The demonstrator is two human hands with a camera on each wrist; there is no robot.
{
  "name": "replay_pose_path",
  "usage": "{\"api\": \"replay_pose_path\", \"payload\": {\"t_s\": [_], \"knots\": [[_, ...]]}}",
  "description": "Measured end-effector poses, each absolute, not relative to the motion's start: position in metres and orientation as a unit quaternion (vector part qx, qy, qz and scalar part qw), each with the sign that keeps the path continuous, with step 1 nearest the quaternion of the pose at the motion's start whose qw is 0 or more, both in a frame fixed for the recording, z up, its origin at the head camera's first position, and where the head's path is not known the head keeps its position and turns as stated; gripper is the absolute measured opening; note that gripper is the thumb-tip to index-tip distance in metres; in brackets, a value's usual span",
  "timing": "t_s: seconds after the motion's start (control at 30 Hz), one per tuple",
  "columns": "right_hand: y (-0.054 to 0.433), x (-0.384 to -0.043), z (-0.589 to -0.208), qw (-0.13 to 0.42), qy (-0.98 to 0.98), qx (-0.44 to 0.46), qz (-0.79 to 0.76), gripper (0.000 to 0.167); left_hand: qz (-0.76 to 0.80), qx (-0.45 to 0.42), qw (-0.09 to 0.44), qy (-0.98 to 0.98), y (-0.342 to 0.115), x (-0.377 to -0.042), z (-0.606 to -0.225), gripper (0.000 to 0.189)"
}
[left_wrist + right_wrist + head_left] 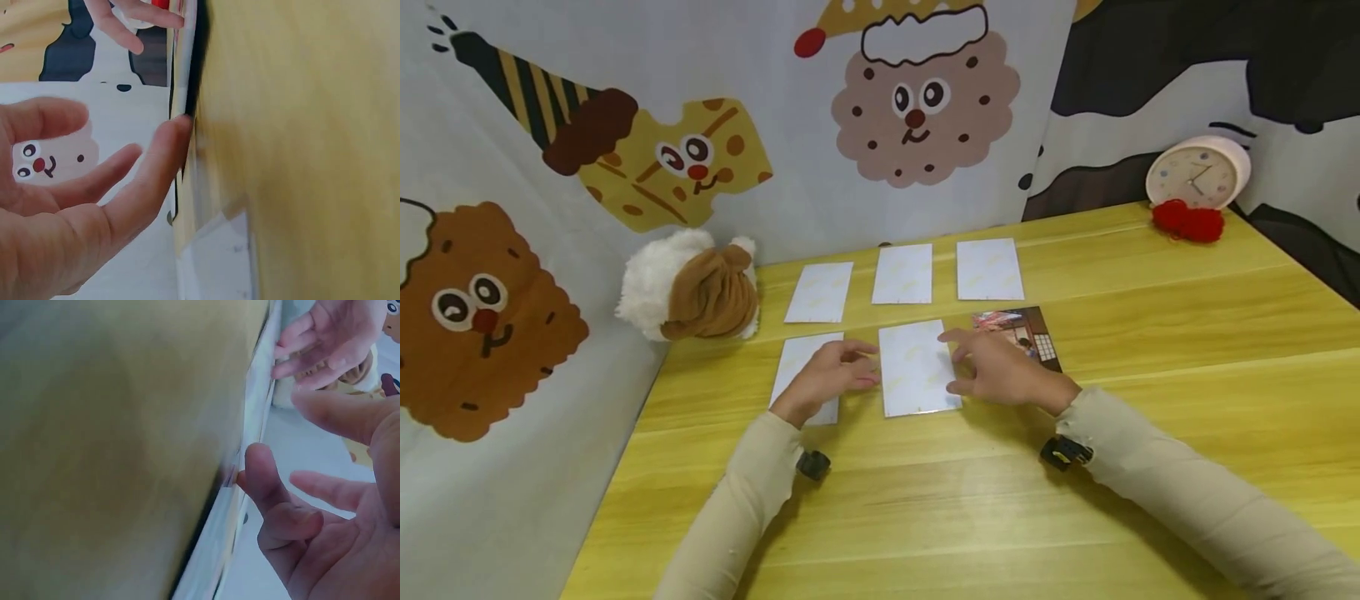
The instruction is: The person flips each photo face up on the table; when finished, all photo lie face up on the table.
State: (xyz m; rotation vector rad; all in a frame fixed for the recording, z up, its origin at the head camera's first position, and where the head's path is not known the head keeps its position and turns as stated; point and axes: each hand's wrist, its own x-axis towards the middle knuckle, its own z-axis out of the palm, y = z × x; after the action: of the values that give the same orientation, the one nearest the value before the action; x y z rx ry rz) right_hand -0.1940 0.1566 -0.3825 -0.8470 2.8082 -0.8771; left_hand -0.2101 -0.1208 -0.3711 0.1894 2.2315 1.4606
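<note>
A white card [919,375] with faint yellow marks lies between my hands, in the middle of the front row. My left hand [833,373] is at its left edge, fingers loosely bent; in the left wrist view a fingertip [178,128] meets the card's edge. The right hand [1000,367] is at the opposite edge, thumb and fingers spread apart. Beneath the left hand is another white card [792,362], partly covered. A colourful picture card [1043,340] lies face up, partly hidden by the right hand.
Three white cards, left [820,292], middle [902,275] and right [990,269], form the back row. A white and brown plush toy [707,287] sits at left. A round clock [1198,173] and red yarn [1187,222] stand at the table's [925,517] far right.
</note>
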Motion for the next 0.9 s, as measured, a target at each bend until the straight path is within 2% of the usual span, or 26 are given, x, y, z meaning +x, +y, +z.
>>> {"api": "replay_pose_path", "payload": {"t_s": [0.07,0.17,0.37,0.53,0.9], "knots": [[0.154,-0.194,-0.38,0.042,0.918,-0.292,-0.265,0.049,0.554,0.064,0.231,0.797,-0.122,-0.21,-0.371,0.041],[0.15,-0.194,-0.373,0.063,0.922,-0.302,-0.234,0.068,0.584,0.055,0.22,0.78,-0.121,-0.211,-0.368,0.04],[0.135,-0.193,-0.359,0.107,0.934,-0.284,-0.187,0.063,0.617,0.031,0.191,0.763,-0.115,-0.217,-0.365,0.05],[0.126,-0.192,-0.355,0.105,0.937,-0.284,-0.173,0.063,0.622,0.043,0.179,0.762,-0.109,-0.218,-0.364,0.054],[0.119,-0.189,-0.351,0.106,0.942,-0.265,-0.176,0.063,0.622,0.078,0.168,0.761,-0.102,-0.217,-0.361,0.045]]}}
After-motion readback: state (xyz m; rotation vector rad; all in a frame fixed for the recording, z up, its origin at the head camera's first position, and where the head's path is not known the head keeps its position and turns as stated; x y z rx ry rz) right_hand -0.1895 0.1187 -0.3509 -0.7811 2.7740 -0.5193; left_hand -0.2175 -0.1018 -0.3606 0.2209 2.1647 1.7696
